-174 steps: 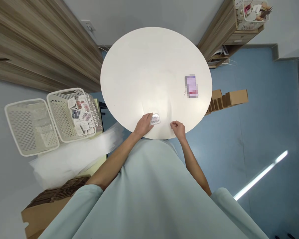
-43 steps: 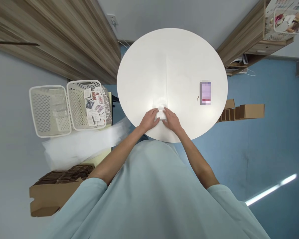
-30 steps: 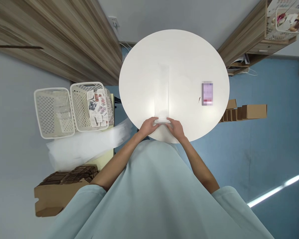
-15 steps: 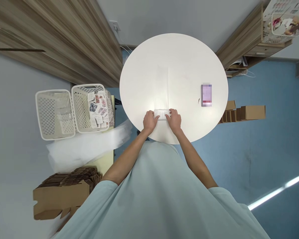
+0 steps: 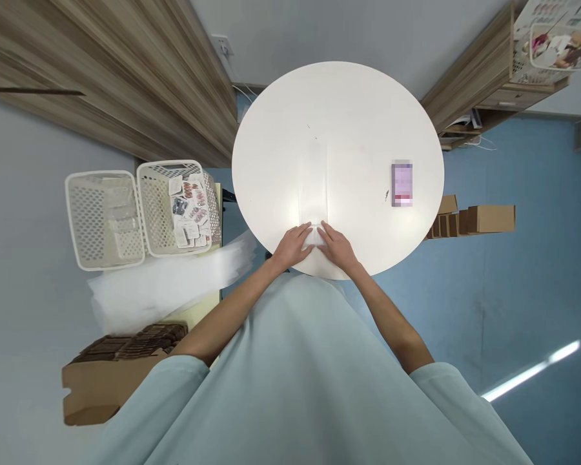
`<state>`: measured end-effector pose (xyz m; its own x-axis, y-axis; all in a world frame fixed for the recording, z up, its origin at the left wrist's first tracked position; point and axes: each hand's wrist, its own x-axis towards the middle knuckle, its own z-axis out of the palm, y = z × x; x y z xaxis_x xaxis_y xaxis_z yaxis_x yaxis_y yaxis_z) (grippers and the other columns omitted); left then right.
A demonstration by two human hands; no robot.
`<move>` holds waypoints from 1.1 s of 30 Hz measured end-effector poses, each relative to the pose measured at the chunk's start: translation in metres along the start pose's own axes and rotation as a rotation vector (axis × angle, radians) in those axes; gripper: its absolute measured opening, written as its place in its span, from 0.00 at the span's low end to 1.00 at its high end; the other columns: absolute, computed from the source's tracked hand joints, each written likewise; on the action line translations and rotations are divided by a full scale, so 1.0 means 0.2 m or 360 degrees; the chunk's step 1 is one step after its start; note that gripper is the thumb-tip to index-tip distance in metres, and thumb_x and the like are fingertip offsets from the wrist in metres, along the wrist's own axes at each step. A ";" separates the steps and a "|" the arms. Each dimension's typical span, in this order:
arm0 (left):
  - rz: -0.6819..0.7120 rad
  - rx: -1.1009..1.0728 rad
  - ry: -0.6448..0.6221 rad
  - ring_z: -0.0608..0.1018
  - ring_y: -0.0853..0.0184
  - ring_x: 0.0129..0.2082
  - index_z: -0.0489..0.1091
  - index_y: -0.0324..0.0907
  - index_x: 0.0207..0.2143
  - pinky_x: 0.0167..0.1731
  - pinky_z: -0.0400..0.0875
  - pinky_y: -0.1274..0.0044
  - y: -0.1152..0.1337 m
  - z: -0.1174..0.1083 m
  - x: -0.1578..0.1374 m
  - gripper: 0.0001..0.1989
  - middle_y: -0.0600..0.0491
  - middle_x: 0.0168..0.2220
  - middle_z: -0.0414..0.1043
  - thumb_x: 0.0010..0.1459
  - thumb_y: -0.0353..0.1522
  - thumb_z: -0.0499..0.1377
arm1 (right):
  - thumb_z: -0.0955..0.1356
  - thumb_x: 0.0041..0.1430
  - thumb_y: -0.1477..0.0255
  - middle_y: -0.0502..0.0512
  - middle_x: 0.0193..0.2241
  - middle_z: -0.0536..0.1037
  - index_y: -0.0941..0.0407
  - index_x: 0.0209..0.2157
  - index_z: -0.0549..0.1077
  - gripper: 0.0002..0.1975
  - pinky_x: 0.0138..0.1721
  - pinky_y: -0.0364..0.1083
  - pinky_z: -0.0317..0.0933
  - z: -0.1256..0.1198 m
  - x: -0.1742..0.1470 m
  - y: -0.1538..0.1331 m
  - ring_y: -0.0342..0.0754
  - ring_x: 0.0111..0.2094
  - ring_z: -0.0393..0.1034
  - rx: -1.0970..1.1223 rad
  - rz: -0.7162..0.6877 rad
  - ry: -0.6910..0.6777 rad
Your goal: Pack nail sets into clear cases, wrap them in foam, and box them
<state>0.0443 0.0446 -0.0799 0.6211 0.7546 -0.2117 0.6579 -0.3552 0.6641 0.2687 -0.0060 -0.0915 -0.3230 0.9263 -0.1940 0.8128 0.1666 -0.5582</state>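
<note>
Just inside the near edge of the desk [image 5: 271,142] lies a small pale bundle [image 5: 314,237], its contents hidden. The left hand [image 5: 293,248] and right hand [image 5: 339,248] have it from either side, fingers bent over its far side and thumbs tucked against the near one, so both seem to be grasping it. A clear strip [image 5: 313,177] runs from the bundle towards the middle of the desk. The step in hand looks like rolling the bundle up in this strip; more of that would call for both hands turning evenly, with light pressure, so that the strip winds straight. On the desk's right side lies a purple slab [image 5: 402,184], too blurred to identify, with a dark speck [image 5: 387,194] just beside it. Off the desk to the left are plastic sheets [image 5: 169,284], folded cardboard [image 5: 111,381] and a basket [image 5: 169,163] holding cards [image 5: 192,210]. To the desk's right stand brown boxes [image 5: 491,218]; beyond its far right side is a cabinet [image 5: 469,71].
</note>
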 end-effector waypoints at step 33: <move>-0.0029 0.0078 0.0041 0.66 0.51 0.73 0.64 0.37 0.69 0.72 0.60 0.55 -0.07 -0.07 0.21 0.27 0.38 0.73 0.62 0.69 0.29 0.50 | 0.66 0.75 0.65 0.66 0.76 0.59 0.57 0.73 0.62 0.30 0.71 0.61 0.60 -0.05 0.22 0.01 0.61 0.75 0.56 -0.0012 0.0083 0.0091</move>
<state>0.0547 0.0897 -0.0877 0.5981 0.7749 -0.2045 0.6895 -0.3676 0.6240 0.2608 0.0389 -0.0944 -0.2520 0.9516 -0.1761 0.8315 0.1198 -0.5425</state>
